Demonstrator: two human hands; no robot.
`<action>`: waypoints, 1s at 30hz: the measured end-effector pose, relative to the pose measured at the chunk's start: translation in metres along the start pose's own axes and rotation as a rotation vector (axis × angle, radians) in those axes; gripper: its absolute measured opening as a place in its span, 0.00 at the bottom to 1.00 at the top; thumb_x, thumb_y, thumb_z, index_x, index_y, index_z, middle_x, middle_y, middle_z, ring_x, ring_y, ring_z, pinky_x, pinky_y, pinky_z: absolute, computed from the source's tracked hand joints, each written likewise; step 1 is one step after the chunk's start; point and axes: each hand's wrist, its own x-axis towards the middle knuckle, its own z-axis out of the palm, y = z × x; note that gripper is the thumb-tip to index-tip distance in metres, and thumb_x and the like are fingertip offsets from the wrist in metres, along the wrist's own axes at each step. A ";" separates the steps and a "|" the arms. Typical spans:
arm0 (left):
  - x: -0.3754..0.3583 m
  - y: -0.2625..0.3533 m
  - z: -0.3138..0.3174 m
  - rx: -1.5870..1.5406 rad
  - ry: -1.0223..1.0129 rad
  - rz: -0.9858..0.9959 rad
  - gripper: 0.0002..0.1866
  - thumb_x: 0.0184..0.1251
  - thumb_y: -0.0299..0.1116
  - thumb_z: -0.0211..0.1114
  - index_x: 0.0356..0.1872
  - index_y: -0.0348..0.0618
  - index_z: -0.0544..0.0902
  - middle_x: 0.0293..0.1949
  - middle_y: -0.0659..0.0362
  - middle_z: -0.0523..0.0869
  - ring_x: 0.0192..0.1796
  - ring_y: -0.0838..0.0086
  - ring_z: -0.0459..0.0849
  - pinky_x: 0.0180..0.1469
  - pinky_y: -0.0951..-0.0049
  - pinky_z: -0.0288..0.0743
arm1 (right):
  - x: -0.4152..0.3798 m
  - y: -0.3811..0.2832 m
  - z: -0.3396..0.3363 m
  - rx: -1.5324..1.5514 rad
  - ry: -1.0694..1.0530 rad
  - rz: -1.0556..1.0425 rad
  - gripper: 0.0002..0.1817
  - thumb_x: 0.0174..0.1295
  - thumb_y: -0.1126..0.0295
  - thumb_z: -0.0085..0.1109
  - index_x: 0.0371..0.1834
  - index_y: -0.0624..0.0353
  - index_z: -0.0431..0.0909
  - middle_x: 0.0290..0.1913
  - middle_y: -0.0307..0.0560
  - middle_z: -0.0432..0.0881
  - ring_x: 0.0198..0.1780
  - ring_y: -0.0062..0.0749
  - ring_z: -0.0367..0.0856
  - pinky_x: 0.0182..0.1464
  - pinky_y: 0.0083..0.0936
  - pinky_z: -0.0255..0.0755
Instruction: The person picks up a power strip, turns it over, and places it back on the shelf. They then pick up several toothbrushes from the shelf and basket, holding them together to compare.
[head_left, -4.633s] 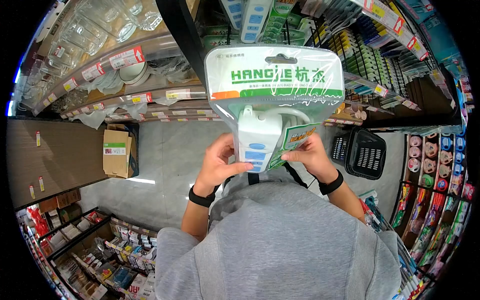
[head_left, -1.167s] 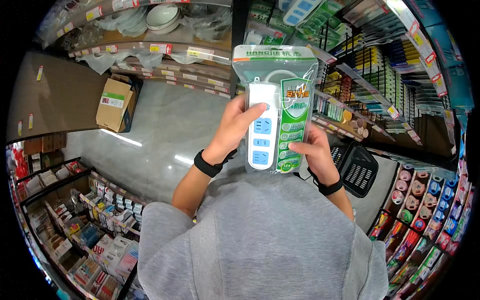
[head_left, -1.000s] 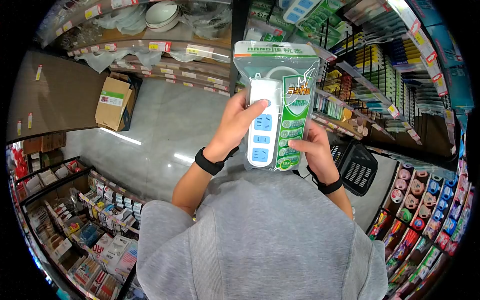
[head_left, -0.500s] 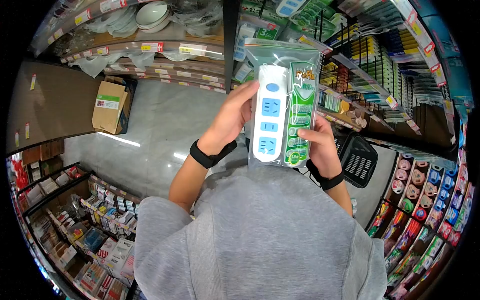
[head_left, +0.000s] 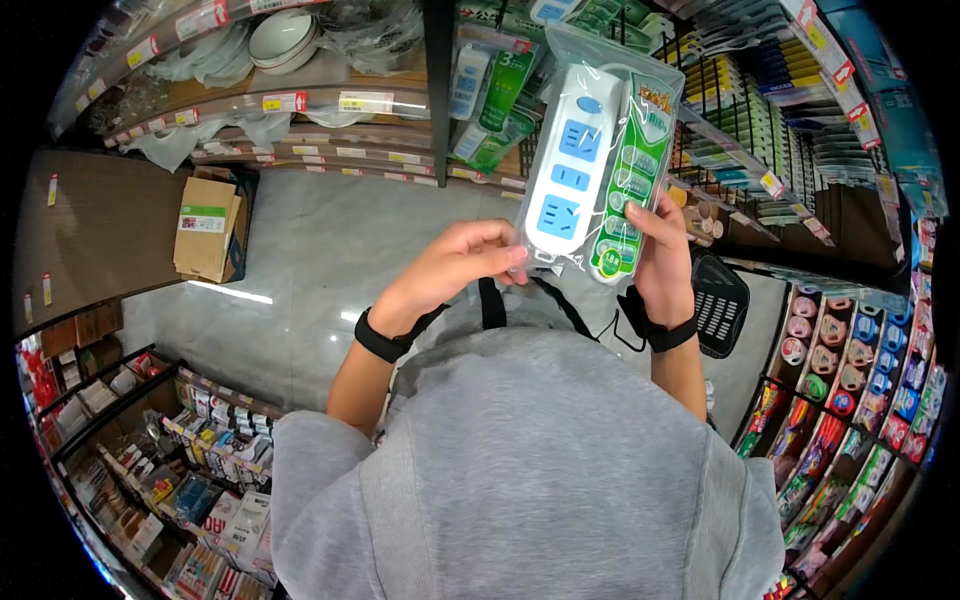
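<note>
A white power strip (head_left: 572,170) with blue sockets lies beside a green card inside a clear plastic bag, tilted with its top to the right. My right hand (head_left: 662,262) grips the bag's right side, thumb across the green card. At the lower left corner, my left hand (head_left: 458,262) pinches the plastic between thumb and fingers. Both wrists wear black bands. Behind the bag, similar packaged power strips (head_left: 468,85) hang on the rack.
Shelves with stacked bowls (head_left: 285,42) stand at the upper left. A black basket (head_left: 722,305) is on the floor at right, and a cardboard box (head_left: 208,228) leans at left. Racks of goods (head_left: 850,350) line the right side.
The bagged power strip has moved up and right and tilted clockwise. My left hand has slid from the bag's upper left side to its lower left corner.
</note>
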 end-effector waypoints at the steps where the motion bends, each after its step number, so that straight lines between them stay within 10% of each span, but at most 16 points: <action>1: -0.002 0.000 0.000 0.030 0.016 0.021 0.10 0.65 0.35 0.56 0.36 0.37 0.76 0.32 0.59 0.81 0.36 0.75 0.79 0.40 0.77 0.72 | 0.001 -0.001 0.000 0.000 0.008 0.003 0.19 0.52 0.78 0.59 0.49 0.65 0.71 0.44 0.45 0.80 0.41 0.26 0.80 0.47 0.24 0.73; 23: -0.025 0.029 0.005 0.065 0.052 0.299 0.10 0.67 0.33 0.53 0.30 0.36 0.74 0.27 0.63 0.75 0.30 0.82 0.74 0.34 0.80 0.68 | 0.017 -0.008 0.010 0.061 -0.156 -0.007 0.19 0.52 0.77 0.59 0.48 0.63 0.72 0.45 0.44 0.79 0.44 0.27 0.79 0.50 0.24 0.70; 30: -0.022 0.042 0.025 0.261 0.218 0.479 0.05 0.55 0.23 0.62 0.31 0.36 0.75 0.28 0.59 0.77 0.30 0.76 0.76 0.35 0.79 0.69 | 0.027 -0.012 0.001 0.103 -0.173 -0.044 0.22 0.51 0.75 0.61 0.52 0.63 0.70 0.48 0.44 0.78 0.48 0.30 0.77 0.54 0.28 0.68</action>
